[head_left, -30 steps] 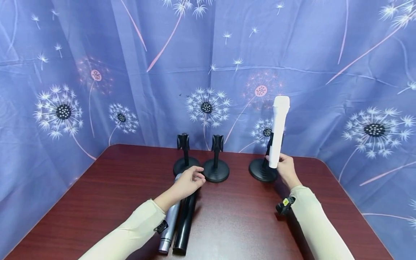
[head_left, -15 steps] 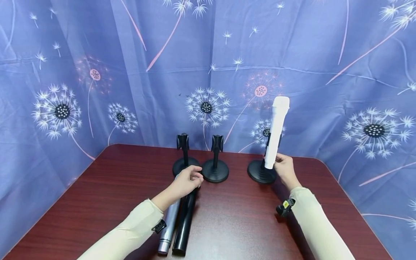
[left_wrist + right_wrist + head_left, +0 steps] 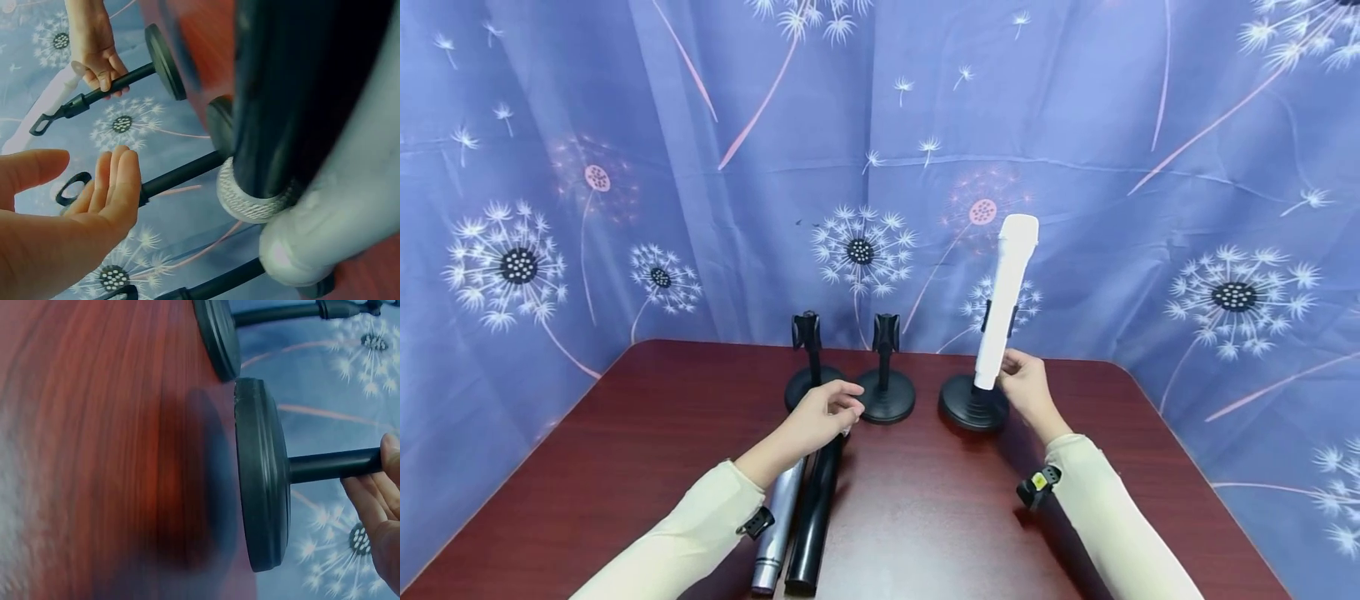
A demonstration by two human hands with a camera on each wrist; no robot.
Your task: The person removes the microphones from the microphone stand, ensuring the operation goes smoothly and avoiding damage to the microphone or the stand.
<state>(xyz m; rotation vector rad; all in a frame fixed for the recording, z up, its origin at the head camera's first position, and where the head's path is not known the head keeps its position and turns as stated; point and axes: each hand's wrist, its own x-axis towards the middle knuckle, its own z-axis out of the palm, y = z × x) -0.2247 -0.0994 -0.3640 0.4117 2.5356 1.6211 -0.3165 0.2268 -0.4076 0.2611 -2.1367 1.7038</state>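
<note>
My right hand [image 3: 1028, 387] grips the pole of a black desk microphone stand [image 3: 970, 406], its fingers and thumb round the pole in the right wrist view. A white microphone [image 3: 1006, 300] sits in that stand's clip, tilted with its head up and to the right. In the right wrist view, the round base [image 3: 262, 475] appears slightly off the table, above its shadow. My left hand [image 3: 811, 423] hovers with loosely bent fingers and holds nothing. Beneath it, a silver microphone [image 3: 778, 525] and a black microphone [image 3: 815, 525] lie side by side, their heads hidden in the head view.
Two more black stands, the left one [image 3: 808, 379] and the middle one [image 3: 886, 396], stand near the back of the reddish-brown table [image 3: 925, 517], their clips without microphones. A blue dandelion-print curtain [image 3: 760, 208] hangs behind the table edge.
My right hand has moved left with the stand and white microphone, closer to the other two stands. The head view has shifted slightly. My left hand stays over the lying microphones.
</note>
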